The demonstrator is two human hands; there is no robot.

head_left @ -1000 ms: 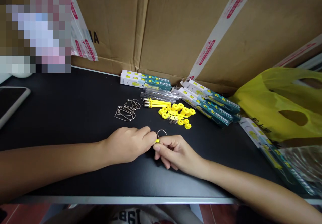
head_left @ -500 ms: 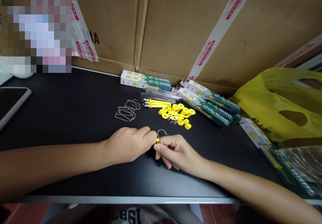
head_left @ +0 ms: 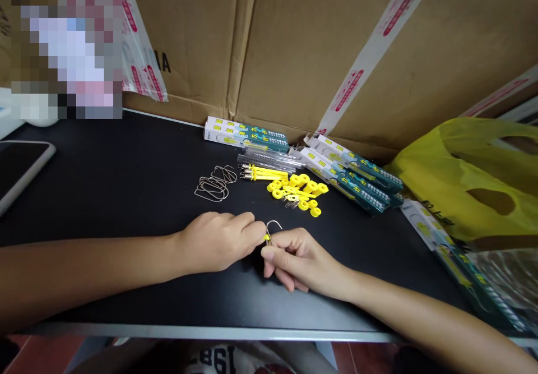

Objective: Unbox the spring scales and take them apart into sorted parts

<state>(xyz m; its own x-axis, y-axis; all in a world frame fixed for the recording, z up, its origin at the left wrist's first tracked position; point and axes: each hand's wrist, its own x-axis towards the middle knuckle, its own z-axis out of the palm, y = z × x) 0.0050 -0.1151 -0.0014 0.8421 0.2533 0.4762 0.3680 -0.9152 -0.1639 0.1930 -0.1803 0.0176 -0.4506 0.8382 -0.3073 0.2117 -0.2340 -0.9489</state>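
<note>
Both hands barely shifted, left hand (head_left: 218,242) and right hand (head_left: 294,259) together pinching wire hook (head_left: 272,228) between.

Black table (head_left: 126,155): wire loops (head_left: 215,184), yellow plastic parts (head_left: 298,189), clear tubes (head_left: 269,160), printed boxes (head_left: 246,133), yellow bag (head_left: 471,178), tablet (head_left: 21,166) at left edge.

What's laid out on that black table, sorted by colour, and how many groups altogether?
Yellow: 3 (plastic bag, heap of small caps, bundle of rods)
Bare metal: 2 (pile of wire loops, wire hook pinched between left hand and right hand)
Teal-and-white: 1 (packets)
Total: 6 groups
</note>
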